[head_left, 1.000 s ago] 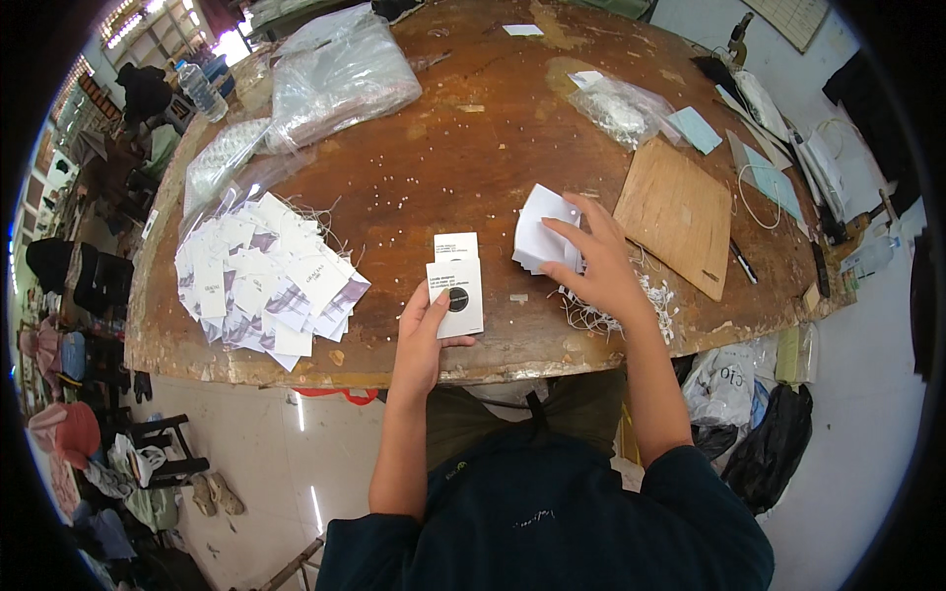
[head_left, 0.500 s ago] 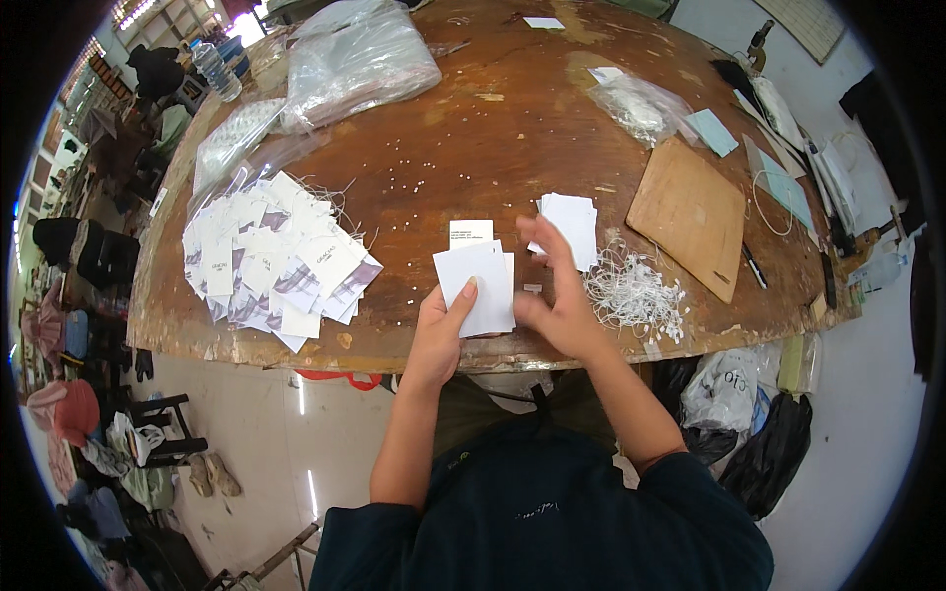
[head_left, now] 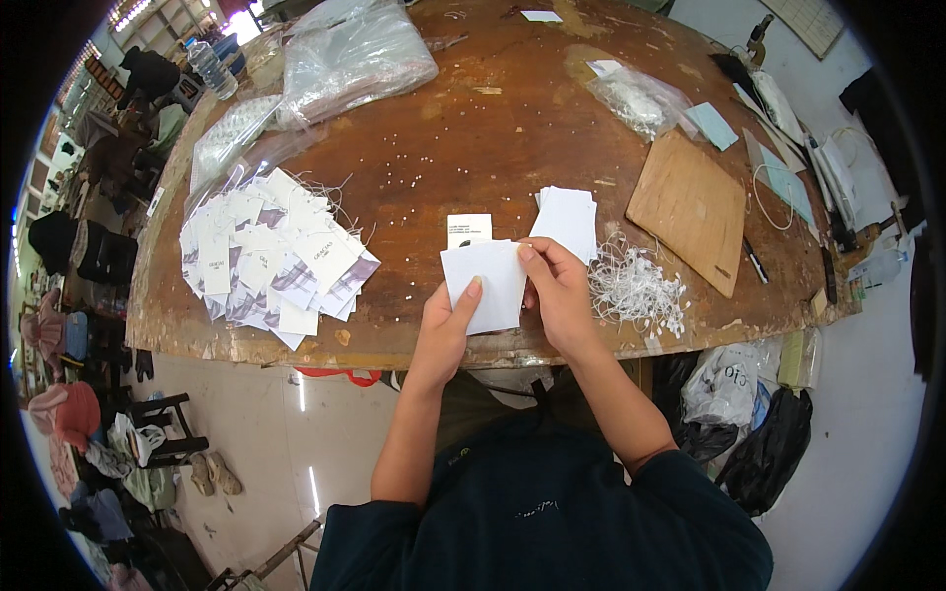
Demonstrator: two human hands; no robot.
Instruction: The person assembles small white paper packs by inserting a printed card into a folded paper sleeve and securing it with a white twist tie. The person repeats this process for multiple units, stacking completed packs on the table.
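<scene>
My left hand (head_left: 445, 320) is closed on white cards (head_left: 490, 286), its thumb across their front face. At their upper right corner my right hand (head_left: 562, 295) pinches the edge between thumb and fingers. A printed card (head_left: 469, 229) lies on the table just beyond them, partly covered. To the right of it rests a stack of blank white cards (head_left: 569, 222), with a tangle of white tag strings (head_left: 639, 291) nearer to me. A large heap of printed tags (head_left: 271, 258) with strings spreads on the left.
The wooden table (head_left: 473, 138) bears scattered white specks. Clear plastic bags (head_left: 360, 69) and a water bottle (head_left: 211, 69) stand far left. On the right lie a wooden board (head_left: 687, 212), a pen (head_left: 755, 260) and a bag of white strings (head_left: 639, 106).
My right hand, open and apart before, has closed on the cards' upper right corner. The cards have shifted slightly right and line up more closely.
</scene>
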